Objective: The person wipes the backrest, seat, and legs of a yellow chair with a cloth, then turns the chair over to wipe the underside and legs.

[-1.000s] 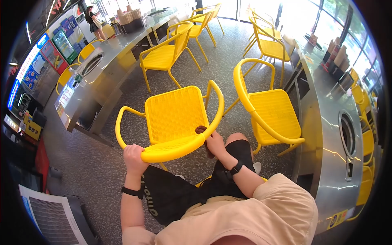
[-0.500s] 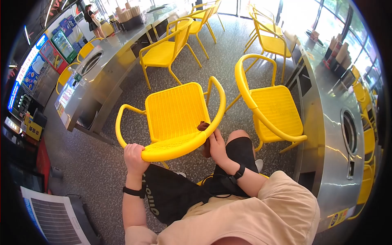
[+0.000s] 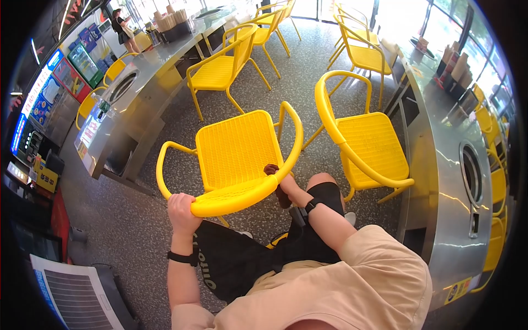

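The left hand (image 3: 181, 210) clenches the near back rail of the yellow chair (image 3: 236, 148); the right hand (image 3: 287, 186) closes on a brown cloth (image 3: 270, 169) against the rail's right curve. A second chair (image 3: 368, 148) stands just right, with a steel surface (image 3: 440, 165) beyond it

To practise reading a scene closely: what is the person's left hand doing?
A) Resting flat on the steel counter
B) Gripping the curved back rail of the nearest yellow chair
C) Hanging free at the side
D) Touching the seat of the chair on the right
B: the left hand is closed around the back rail of the nearest yellow chair, while the right hand holds a brown cloth at that rail.
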Available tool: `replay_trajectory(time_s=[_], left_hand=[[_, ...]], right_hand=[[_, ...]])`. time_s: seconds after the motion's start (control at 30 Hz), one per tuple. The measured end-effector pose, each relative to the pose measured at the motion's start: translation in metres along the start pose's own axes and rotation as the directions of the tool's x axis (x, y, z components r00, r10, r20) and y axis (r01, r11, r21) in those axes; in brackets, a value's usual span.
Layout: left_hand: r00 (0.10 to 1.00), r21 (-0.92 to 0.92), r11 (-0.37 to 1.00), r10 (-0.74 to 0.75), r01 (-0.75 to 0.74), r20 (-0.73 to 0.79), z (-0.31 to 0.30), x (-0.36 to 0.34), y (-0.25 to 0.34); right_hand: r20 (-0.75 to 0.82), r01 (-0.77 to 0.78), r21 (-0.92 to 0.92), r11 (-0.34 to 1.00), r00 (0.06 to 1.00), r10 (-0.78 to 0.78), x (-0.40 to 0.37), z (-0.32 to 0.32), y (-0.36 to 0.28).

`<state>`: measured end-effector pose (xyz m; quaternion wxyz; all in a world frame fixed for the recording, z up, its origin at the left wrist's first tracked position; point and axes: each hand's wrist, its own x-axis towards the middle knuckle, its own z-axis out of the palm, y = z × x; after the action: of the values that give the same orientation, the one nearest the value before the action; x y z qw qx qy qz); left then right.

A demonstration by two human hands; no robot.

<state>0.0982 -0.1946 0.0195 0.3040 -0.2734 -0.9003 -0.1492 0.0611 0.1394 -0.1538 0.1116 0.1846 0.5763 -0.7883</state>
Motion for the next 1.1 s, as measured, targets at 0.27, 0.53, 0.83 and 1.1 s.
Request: replay_trajectory(time_s=[0.27,0.53,0.83,1.1], left_hand=[[1.0,0.016,1.0,-0.005,0.005,-0.015,0.004,-0.004,-0.004],[1.0,0.014,1.0,-0.026,0.025,0.003,0.0,-0.002,0.002],[0.999,0.024,1.0,-0.003,0.004,-0.033,0.003,-0.003,-0.001],[0.999,0.015,1.0,-0.02,0.021,-0.039,0.003,-0.003,0.0]], right_hand=[[-0.087,0.068,-0.015,0.998,0.994,-0.069,0.051,-0.016,0.068],[0.052,0.13,-0.058,0.99,0.991,-0.127,0.068,-0.035,0.089],[-0.019,0.202,-0.238,0.95,0.977,-0.212,0.092,-0.043,0.119],[-0.058,0.173,-0.283,0.943,0.979,-0.197,0.095,-0.043,0.124]])
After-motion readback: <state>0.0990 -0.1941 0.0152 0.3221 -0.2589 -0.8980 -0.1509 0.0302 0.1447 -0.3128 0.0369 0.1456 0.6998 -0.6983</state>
